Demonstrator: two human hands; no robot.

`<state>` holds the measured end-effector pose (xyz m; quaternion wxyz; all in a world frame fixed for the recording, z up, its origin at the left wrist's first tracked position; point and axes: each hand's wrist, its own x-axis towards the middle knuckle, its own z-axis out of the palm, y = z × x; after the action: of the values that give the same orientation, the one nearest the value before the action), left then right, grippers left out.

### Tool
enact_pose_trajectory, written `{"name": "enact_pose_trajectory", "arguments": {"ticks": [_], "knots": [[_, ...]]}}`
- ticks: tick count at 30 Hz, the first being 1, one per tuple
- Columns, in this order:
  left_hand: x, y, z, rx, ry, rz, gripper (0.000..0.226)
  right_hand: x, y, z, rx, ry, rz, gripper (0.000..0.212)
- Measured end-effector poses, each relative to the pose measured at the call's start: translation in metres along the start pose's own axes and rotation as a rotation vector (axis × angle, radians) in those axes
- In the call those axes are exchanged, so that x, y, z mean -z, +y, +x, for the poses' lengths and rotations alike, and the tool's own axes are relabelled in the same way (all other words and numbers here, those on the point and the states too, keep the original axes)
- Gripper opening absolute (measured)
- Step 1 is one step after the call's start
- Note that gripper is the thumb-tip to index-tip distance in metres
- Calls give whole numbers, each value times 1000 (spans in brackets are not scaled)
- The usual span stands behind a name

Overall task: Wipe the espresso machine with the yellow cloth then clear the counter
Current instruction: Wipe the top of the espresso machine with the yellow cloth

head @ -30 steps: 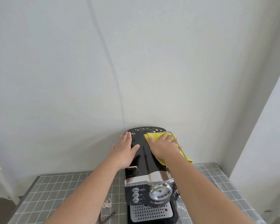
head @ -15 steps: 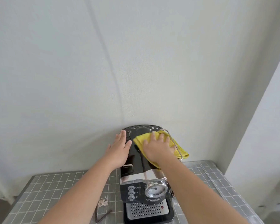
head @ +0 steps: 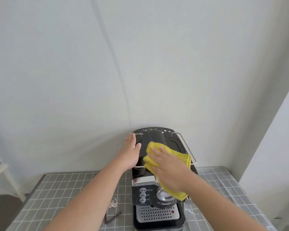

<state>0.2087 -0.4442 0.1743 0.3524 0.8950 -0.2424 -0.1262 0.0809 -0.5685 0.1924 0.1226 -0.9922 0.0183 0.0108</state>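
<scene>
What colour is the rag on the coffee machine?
Yellow. The cloth shows best in the head view, under the right hand.

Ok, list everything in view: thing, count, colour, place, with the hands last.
espresso machine: one, black and silver, on the counter against the wall
yellow cloth: one, on top of the machine, under the right hand
counter: one, grey grid tiles
hex key: one, dark, left of the machine
scrap: one, pale, crumpled, left of the machine
left hand: flat on the machine's top left
right hand: flat, pressing the cloth
</scene>
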Motion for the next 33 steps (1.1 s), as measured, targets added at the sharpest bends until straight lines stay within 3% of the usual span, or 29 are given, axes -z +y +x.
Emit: {"name": "enact_pose_trajectory", "arguments": {"ticks": [5, 10, 17, 21, 23, 28, 33], "knots": [[2, 3, -8, 6, -1, 58, 56, 9, 23, 79, -156, 47, -73, 54], [5, 8, -12, -10, 21, 209, 56, 11, 22, 100, 0, -1, -53, 48], [15, 11, -2, -14, 38, 260, 56, 9, 4, 10, 251, -24, 60, 49], [14, 13, 4, -17, 17, 291, 56, 12, 12, -1, 162, 24, 281, 46], [13, 13, 4, -11, 16, 262, 55, 8, 16, 25, 99, 95, 217, 44], [10, 10, 1, 3, 36, 222, 54, 9, 22, 110, -236, 70, 36, 61], [6, 10, -2, 57, 128, 226, 54, 19, 20, 136, -30, 13, 71, 49]]}}
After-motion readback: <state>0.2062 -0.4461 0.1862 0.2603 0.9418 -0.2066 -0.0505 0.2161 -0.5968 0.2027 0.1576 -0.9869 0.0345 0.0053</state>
